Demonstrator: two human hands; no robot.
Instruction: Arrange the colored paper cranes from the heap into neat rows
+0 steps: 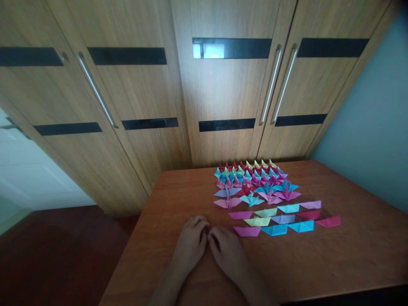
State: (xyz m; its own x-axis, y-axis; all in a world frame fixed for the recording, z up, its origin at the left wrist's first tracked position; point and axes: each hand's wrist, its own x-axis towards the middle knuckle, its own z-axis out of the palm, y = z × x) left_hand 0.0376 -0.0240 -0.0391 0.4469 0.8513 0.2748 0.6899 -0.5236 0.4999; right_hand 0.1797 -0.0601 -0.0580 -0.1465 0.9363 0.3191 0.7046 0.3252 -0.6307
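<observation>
My left hand (192, 239) rests on the brown table (165, 204) with its fingers curled in and the thumb against them. Beside it lies my right hand (228, 250), also closed, its fingertips meeting those of the left. No object shows in either hand. Just right of my right hand lies a flat pink folded paper piece (247, 231), the nearest of several in slanting rows, among them a blue piece (274, 230) and a red piece (328, 222). Behind them stand several rows of paper cranes, with a pink crane (228, 203) and a light-blue crane (251, 199) in front.
A wooden wardrobe (219, 93) with dark strips and metal handles stands right behind the table. At the right is a blue-grey wall (376, 114). A white door (38, 178) is at the left, above a dark red floor (60, 255).
</observation>
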